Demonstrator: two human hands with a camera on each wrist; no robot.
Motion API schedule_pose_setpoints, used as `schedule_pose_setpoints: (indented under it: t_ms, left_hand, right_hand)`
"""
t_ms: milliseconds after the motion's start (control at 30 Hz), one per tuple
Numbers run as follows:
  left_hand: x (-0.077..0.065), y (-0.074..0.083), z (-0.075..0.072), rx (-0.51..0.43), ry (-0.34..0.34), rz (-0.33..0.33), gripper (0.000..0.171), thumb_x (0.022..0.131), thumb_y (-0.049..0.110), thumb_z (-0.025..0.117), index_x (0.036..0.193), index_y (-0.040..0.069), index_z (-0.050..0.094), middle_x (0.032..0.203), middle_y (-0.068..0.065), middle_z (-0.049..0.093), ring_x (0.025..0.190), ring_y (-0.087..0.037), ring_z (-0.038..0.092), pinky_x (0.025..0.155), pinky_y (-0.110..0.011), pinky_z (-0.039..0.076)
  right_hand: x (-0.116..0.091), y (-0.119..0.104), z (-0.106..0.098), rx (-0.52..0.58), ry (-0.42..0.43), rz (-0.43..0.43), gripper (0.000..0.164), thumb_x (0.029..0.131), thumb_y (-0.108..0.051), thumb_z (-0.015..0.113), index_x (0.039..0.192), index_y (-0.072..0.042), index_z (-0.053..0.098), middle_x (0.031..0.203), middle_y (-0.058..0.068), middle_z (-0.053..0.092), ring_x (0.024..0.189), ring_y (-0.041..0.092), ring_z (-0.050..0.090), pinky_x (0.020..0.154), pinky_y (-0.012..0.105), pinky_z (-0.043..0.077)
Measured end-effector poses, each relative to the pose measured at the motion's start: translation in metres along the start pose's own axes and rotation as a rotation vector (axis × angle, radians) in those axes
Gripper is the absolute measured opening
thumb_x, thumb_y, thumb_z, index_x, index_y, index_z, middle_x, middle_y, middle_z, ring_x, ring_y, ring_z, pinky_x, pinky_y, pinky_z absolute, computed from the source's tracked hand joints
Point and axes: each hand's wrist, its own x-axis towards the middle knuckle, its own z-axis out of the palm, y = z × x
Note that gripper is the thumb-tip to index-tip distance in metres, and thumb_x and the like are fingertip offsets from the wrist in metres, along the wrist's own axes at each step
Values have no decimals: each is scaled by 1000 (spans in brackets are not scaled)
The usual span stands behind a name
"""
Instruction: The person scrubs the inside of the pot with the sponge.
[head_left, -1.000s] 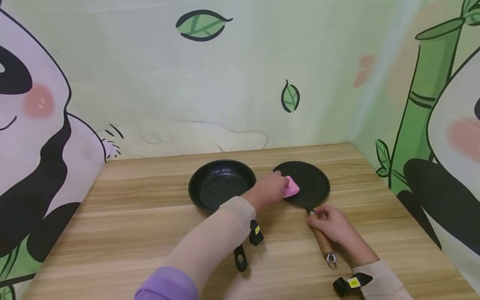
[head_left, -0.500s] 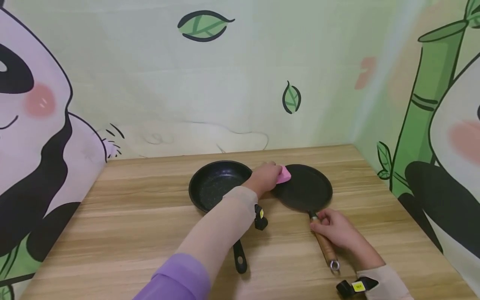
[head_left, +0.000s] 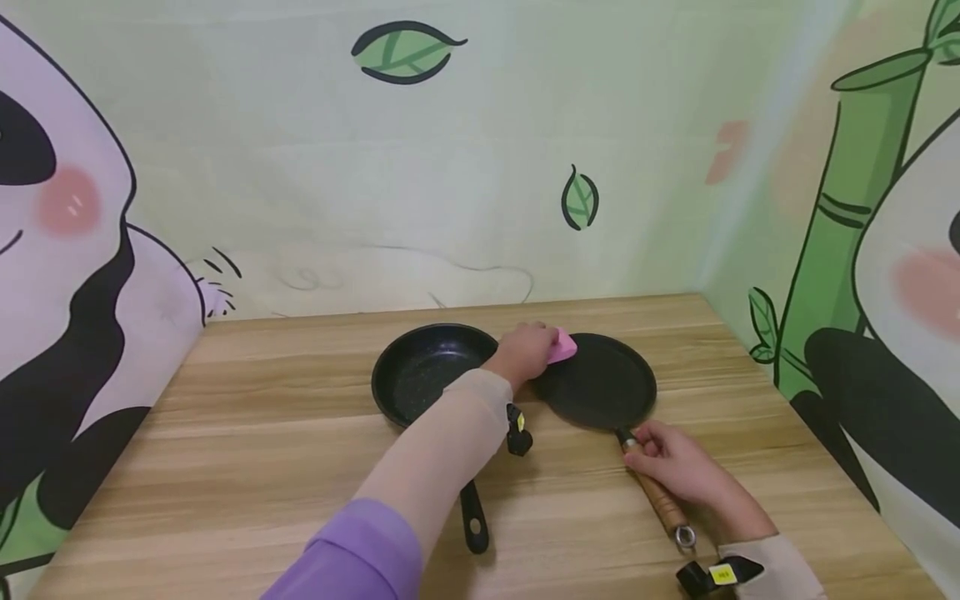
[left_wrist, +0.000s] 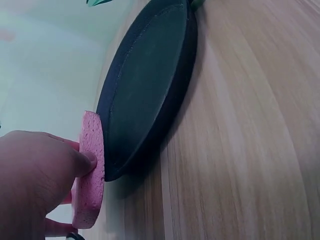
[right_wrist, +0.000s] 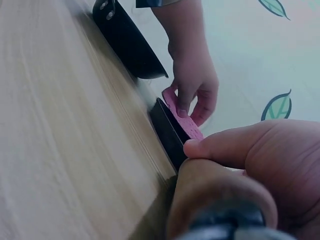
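A pink sponge (left_wrist: 91, 175) is pinched between the thumb and fingers of my left hand (head_left: 522, 353). It rests on the left rim of a flat black griddle pan (head_left: 600, 383), which lies on the table. My right hand (head_left: 678, 460) grips that pan's wooden handle (head_left: 660, 500) near the metal neck, thumb on top in the right wrist view. A deeper black frying pan (head_left: 420, 375) stands to the left, partly hidden behind my left forearm, with its black handle (head_left: 474, 517) pointing toward me.
The wooden table (head_left: 262, 442) ends at a wall (head_left: 300, 167) painted with leaves and pandas at the back and sides. A small black device (head_left: 517, 429) is strapped to my left wrist, and another black device (head_left: 712, 575) to my right.
My left hand has moved left and slightly away with the sponge, from the griddle pan's inside to its left rim. The griddle pan's handle end has swung a little toward the right and nearer to me.
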Motion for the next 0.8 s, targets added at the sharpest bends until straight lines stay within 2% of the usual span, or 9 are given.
schedule_pose_setpoints:
  t_ms: [233,400,600,700,800]
  left_hand:
    - [4,-9,2,-28,20,-1,32,103,15,54,134,18,62,126,-4,63,112,-23,59,97,-41,50]
    - [10,-15,5,-30,11,23,34,102,13,53,135,19,62,127,-3,64,113,-22,60,100,-39,49]
    - [14,-10,1,-54,-48,38,42,99,10,57,140,18,56,135,-4,60,115,-23,59,103,-39,47]
    - [14,-5,-1,-47,-52,35,44,99,10,56,143,19,55,141,-4,58,123,-24,58,106,-41,45]
    - [13,-1,-3,-39,-70,21,48,100,13,52,147,21,52,148,-5,53,134,-24,50,111,-42,40]
  right_hand:
    - [1,4,-6,-50,-10,-86,19,93,-12,70,104,2,62,78,2,53,67,14,48,58,26,41]
    - [-1,3,-7,-50,-30,-109,14,95,-11,69,103,-1,63,76,0,54,65,11,48,57,26,41]
    - [-2,3,-8,-86,-32,-131,13,96,-13,68,103,-4,63,76,-1,52,64,10,47,57,26,40]
    - [-1,3,-8,-99,-35,-139,12,96,-14,68,103,-5,63,76,-1,51,65,10,46,57,26,40]
    - [0,4,-8,-94,-44,-144,11,96,-14,67,103,-5,63,76,-1,51,64,10,46,57,26,40]
